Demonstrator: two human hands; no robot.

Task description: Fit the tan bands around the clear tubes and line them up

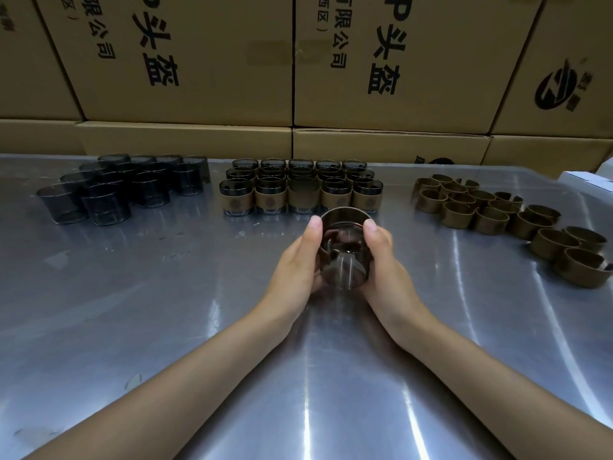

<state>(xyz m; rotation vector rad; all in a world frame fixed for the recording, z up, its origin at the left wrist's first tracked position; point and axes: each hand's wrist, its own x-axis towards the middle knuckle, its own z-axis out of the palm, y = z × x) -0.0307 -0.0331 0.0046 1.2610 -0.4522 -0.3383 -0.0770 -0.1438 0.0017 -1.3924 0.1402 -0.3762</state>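
Cartons marked "头盔", "有限公司"

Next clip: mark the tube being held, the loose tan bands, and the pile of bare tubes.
held tube (345, 260), head view, on its clear side wall between the hands.
loose tan bands (491, 222), head view, on one band's outer face.
bare tubes (106, 204), head view, on a front tube's wall.

Two hands, left hand and right hand, on one clear tube wearing one tan band. Banded tubes: 15, in three rows of five; bare dark tubes: roughly 14, overlap blurs count. Loose tan bands: about 20; cardboard boxes: at least eight.
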